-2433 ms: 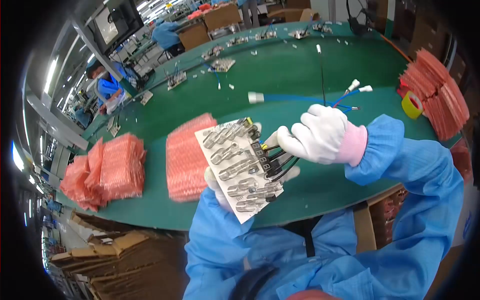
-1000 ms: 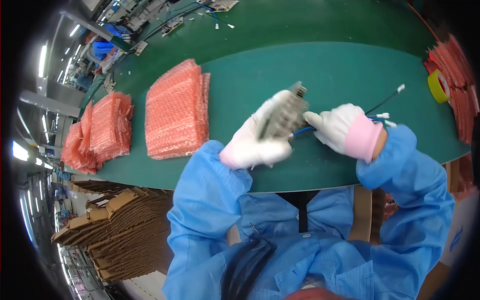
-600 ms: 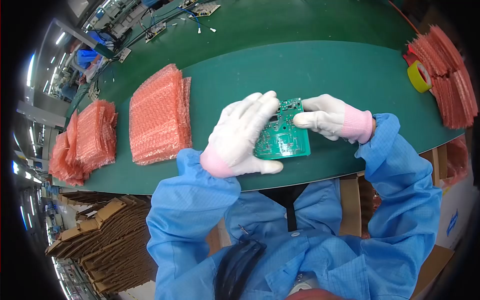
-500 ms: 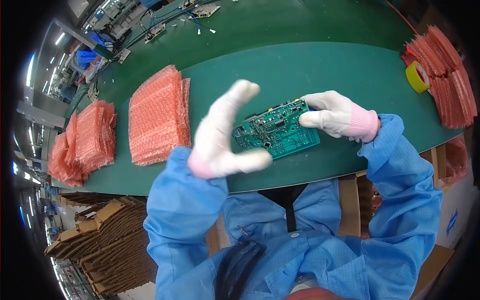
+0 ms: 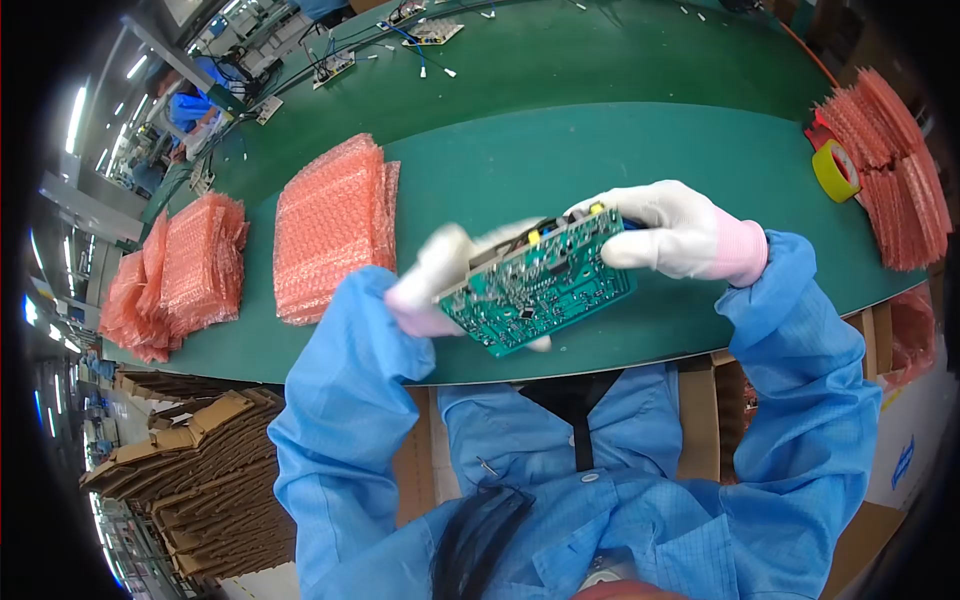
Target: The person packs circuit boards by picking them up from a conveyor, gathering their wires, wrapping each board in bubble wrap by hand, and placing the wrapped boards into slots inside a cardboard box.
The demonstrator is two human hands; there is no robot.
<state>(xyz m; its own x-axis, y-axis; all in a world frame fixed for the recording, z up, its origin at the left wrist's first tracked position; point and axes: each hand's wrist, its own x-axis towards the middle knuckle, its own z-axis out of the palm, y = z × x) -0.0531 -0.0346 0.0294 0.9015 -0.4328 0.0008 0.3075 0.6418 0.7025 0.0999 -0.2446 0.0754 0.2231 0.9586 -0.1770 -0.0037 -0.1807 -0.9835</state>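
Note:
A green circuit board (image 5: 545,285) is held up tilted above the table, its soldered face toward me and yellow and dark parts along its upper edge. My right hand (image 5: 675,232), in a white glove with a pink cuff, is closed on the board's upper right corner, thumb on the near face. At the board's left end is my left hand (image 5: 440,265), gloved alike and blurred. Most of its fingers are hidden behind the board, and one white fingertip shows under the lower edge. Whether it grips the board I cannot tell.
Pink bubble-wrap bags (image 5: 330,235) lie stacked on the green table (image 5: 470,165), with more bags (image 5: 200,265) farther left. Another bag stack (image 5: 890,170) and a yellow tape roll (image 5: 835,170) are at right. Wired boards (image 5: 434,33) lie at the back; folded cardboard (image 5: 210,470) is lower left.
My left hand, spread beside the board earlier, has moved behind its left end. The board has tilted, its left end now lower and nearer to me. My right hand still holds its corner.

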